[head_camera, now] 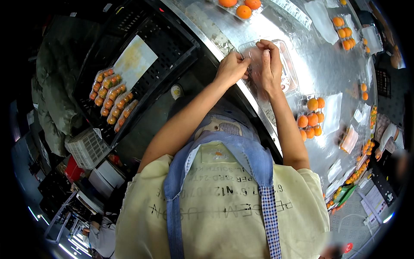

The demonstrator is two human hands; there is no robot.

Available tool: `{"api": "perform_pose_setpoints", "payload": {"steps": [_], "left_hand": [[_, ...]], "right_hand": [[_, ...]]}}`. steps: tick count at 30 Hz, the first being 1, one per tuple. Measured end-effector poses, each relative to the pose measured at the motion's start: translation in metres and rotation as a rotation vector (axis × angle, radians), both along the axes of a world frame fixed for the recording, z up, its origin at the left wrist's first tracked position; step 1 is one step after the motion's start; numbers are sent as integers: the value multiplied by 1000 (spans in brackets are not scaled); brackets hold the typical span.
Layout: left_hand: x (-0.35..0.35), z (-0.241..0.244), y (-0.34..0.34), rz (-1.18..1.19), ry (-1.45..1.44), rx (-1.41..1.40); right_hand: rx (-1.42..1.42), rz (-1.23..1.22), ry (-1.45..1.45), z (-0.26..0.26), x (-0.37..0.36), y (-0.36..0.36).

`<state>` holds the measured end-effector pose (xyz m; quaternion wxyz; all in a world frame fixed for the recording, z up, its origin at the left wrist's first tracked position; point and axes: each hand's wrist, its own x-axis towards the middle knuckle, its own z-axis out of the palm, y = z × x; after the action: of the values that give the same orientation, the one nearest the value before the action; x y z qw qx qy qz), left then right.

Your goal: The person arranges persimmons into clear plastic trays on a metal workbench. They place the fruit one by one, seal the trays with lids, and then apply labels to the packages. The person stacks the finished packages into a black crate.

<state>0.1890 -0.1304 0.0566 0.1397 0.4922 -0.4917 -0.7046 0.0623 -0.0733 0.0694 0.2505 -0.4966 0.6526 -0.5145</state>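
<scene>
On the metal table before me lies a clear plastic clamshell box [288, 66] with a printed label and something pinkish inside. My left hand [232, 68] pinches at its near left edge, with thumb and fingertips together. Across the box's middle stands my right hand [271, 64], edge-on, its thumb raised and its fingers curled over. Whether the right hand grips the plastic is hidden by the hand itself. To the right of the box, an open plastic tray [311, 117] holds several orange fruits, and a white pad [332, 113] lies against it.
Left of the table sits a black plastic crate [168, 42] with several packed fruit boxes [113, 97] and a stained white sheet [136, 60]. More fruit [243, 12] lies at the table's far edge. A strip of labels [292, 13] lies beyond. Another person's hand [378, 154] appears at right.
</scene>
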Motion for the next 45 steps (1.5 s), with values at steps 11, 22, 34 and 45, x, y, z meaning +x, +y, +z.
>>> {"api": "perform_pose_setpoints", "payload": {"steps": [11,22,34,45], "left_hand": [[-18,-9,-7,-43,-125,130],[-5,5,23,-348,-87,136],[-26,0,57,-99,-138,101],[-24,67,87,-139,0,-633]], "right_hand": [[-18,-47,-138,-4,-1,0],[-68,-420,-343,-8,-30,102],[194,-621,-905,-25,-24,131],[13,-393,-1391,-10,-13,103]]}}
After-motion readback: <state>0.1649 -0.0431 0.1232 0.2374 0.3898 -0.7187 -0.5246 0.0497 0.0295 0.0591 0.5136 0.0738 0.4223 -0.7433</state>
